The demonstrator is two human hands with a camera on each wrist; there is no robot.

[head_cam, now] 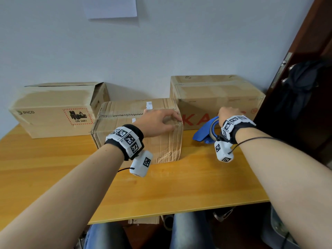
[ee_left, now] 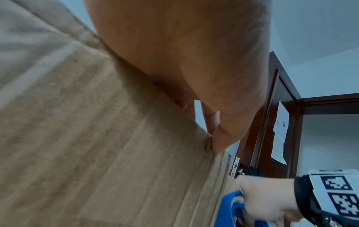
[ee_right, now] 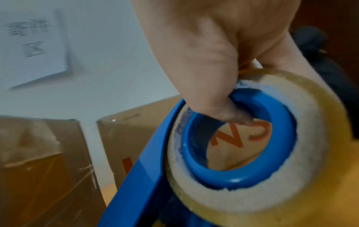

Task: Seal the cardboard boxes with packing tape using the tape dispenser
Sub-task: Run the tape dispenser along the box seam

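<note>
wooden table | white paper on wall | dark brown door right | black cloth on handle

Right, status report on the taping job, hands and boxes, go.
Left hand rests on the middle box, at its right top corner. Right hand grips blue tape dispenser, beside the box, off the seam. Nothing blocking.
</note>
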